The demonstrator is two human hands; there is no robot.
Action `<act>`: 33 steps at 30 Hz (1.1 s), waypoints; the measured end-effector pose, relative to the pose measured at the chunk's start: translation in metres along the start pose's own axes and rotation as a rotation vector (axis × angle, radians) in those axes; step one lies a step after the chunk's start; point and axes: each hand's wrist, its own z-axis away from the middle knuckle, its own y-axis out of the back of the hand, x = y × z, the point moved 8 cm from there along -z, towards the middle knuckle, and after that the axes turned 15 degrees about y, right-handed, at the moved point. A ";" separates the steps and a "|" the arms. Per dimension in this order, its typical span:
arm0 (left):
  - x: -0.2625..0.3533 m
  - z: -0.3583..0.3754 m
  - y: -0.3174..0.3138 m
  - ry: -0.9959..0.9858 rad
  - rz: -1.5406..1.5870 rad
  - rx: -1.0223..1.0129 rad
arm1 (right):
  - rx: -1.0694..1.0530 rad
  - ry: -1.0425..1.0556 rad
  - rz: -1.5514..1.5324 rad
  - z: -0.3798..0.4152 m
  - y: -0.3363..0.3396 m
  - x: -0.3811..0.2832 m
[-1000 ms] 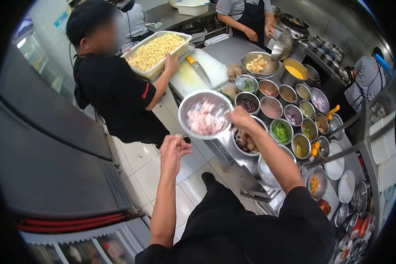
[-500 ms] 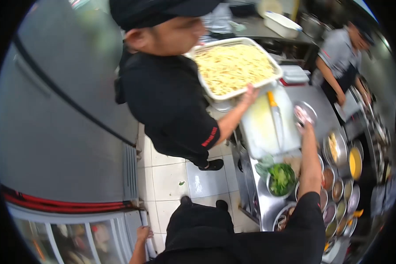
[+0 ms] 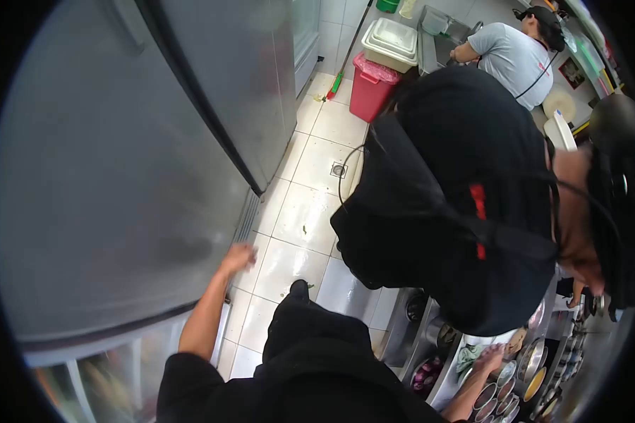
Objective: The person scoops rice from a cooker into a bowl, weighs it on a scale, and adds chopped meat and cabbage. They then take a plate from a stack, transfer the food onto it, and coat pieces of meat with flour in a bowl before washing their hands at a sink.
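Note:
My left hand (image 3: pixel 240 258) hangs in front of the large steel fridge door (image 3: pixel 113 183), above the tiled floor; its fingers are curled but blurred. At the lower right, my right hand (image 3: pixel 490 358) is over the counter's end, beside a green cloth (image 3: pixel 467 358) and close to the metal containers (image 3: pixel 504 377). Its fingers are partly spread, with nothing seen in them. A co-worker in black (image 3: pixel 458 211) stands just ahead and hides most of the counter.
A red bin (image 3: pixel 371 88) stands against the far end, with stacked white tubs (image 3: pixel 391 39) by it. Another person in grey (image 3: pixel 515 60) is at the sink (image 3: pixel 441 49). A floor drain (image 3: pixel 339 170) and a bowl of purple onions (image 3: pixel 426 375) are also in view.
The view has turned left. The co-worker in black has moved across in front of the counter, hiding the tray of noodles. My right hand is off the metal bowl; my left hand is raised.

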 end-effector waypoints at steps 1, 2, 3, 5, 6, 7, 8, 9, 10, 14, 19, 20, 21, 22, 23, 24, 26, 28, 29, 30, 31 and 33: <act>0.054 -0.017 0.011 -0.088 0.031 -0.002 | 0.003 -0.005 -0.004 0.033 -0.008 -0.006; 0.102 -0.037 0.020 -0.212 0.041 -0.019 | -0.033 -0.007 0.069 0.043 0.001 0.014; 0.151 -0.046 0.028 -0.247 0.032 -0.016 | -0.064 -0.013 0.138 0.060 0.014 0.047; 0.234 -0.066 0.047 -0.340 0.027 -0.059 | -0.097 0.220 0.646 0.097 0.034 0.086; 0.267 -0.077 0.055 -0.357 0.026 -0.055 | 0.003 -0.102 0.414 0.132 0.030 0.107; 0.295 -0.089 0.063 -0.374 0.023 -0.052 | 0.102 -0.416 0.165 0.178 0.011 0.119; 0.314 -0.106 0.074 -0.377 -0.036 -0.042 | 0.206 -0.456 0.228 0.202 0.015 0.143; 0.325 -0.126 0.087 -0.331 -0.047 -0.061 | 0.306 -0.501 0.291 0.231 0.015 0.164; 0.329 -0.142 0.098 -0.278 -0.059 -0.074 | 0.322 -0.564 0.361 0.252 0.013 0.182; 0.314 -0.155 0.140 -0.144 -0.090 0.042 | 0.294 -0.641 0.480 0.292 -0.040 0.220; 0.271 -0.190 0.119 0.097 -0.164 -0.104 | -0.364 0.077 1.774 0.067 -0.262 0.172; 0.267 -0.193 0.115 0.134 -0.080 -0.166 | -0.514 0.136 2.400 0.015 -0.320 0.144; 0.276 -0.180 0.108 0.169 -0.009 -0.215 | -0.536 0.131 2.653 -0.031 -0.365 0.119; 0.275 -0.188 0.107 0.192 0.022 -0.242 | -0.533 0.106 2.818 -0.069 -0.405 0.096; 0.274 -0.196 0.107 0.218 0.054 -0.269 | -0.533 0.049 2.954 -0.099 -0.437 0.076; 0.281 -0.204 0.102 0.233 0.047 -0.291 | -0.556 -0.044 3.077 -0.123 -0.459 0.063; 0.298 -0.229 0.087 0.275 0.031 -0.335 | -0.555 -0.105 2.773 -0.102 -0.496 0.004; 0.339 -0.270 0.060 0.238 -0.055 -0.305 | -0.455 -0.058 2.622 -0.098 -0.489 -0.001; 0.374 -0.289 0.040 0.203 -0.117 -0.275 | -0.305 0.007 2.600 -0.095 -0.487 -0.006; 0.412 -0.310 0.012 0.111 -0.162 -0.339 | -0.160 0.080 2.564 -0.093 -0.482 -0.007; 0.451 -0.326 -0.017 0.023 -0.202 -0.401 | -0.126 0.063 2.564 -0.091 -0.476 -0.010; 0.536 -0.336 -0.069 -0.150 -0.266 -0.441 | -0.285 -0.135 2.562 -0.086 -0.461 0.002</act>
